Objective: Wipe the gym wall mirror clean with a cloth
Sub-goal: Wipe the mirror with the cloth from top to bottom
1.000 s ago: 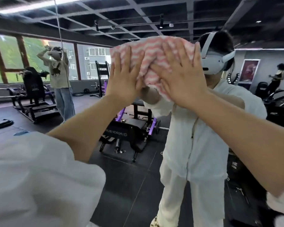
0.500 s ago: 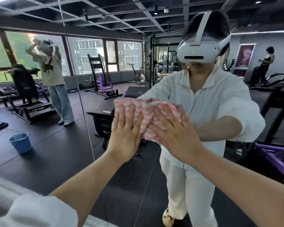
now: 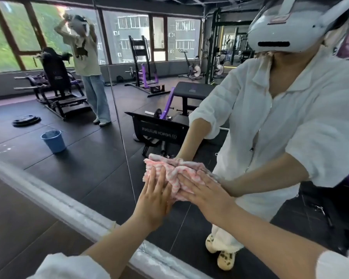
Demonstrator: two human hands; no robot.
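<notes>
both hands, left hand (image 3: 153, 200) and right hand (image 3: 208, 193), press the cloth (image 3: 174, 172) flat-fingered on the mirror (image 3: 89, 158), so, ungripped, it could slip.

cloth (image 3: 177, 174): pink-white striped, bunched, pressed flat against glass | mirror (image 3: 89, 154): upright wall panel, vertical seam left of cloth

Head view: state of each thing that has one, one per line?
left hand: flat, fingers straight, pressing the cloth
right hand: flat, pressing the cloth
pink striped cloth: bunched, held against the mirror
wall mirror: under the cloth, low down near its frame
blue bucket: reflected, upright on the floor
</notes>
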